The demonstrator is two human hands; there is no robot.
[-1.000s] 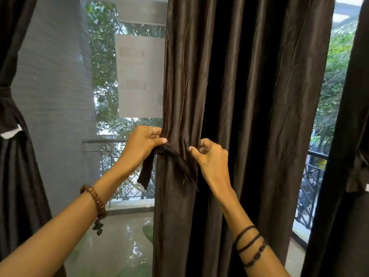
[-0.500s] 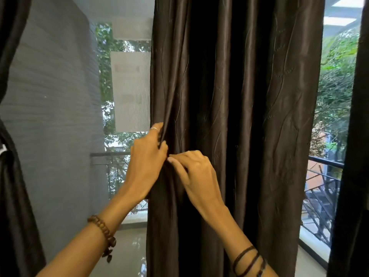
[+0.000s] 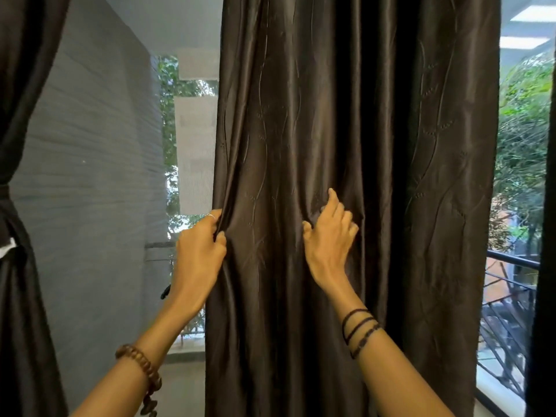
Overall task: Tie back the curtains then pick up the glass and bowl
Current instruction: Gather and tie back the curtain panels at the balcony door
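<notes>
Curtain (image 3: pixel 346 145) fabric, dark brown and glossy, hangs in loose folds across the centre, untied. At about eight o'clock from its middle, your left hand (image 3: pixel 200 254) pinches the curtain's left edge, thumb and fingers closed on a fold. At six o'clock, your right hand (image 3: pixel 329 236) lies against the cloth with fingers spread, gripping nothing. Another curtain (image 3: pixel 18 266) at nine o'clock is cinched already. Glass and bowl are out of view.

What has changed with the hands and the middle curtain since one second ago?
The tie strip is no longer in view. The right hand moved right, spread on the middle curtain. The left hand stays at its left edge, pinching it. The left curtain stays tied.
</notes>
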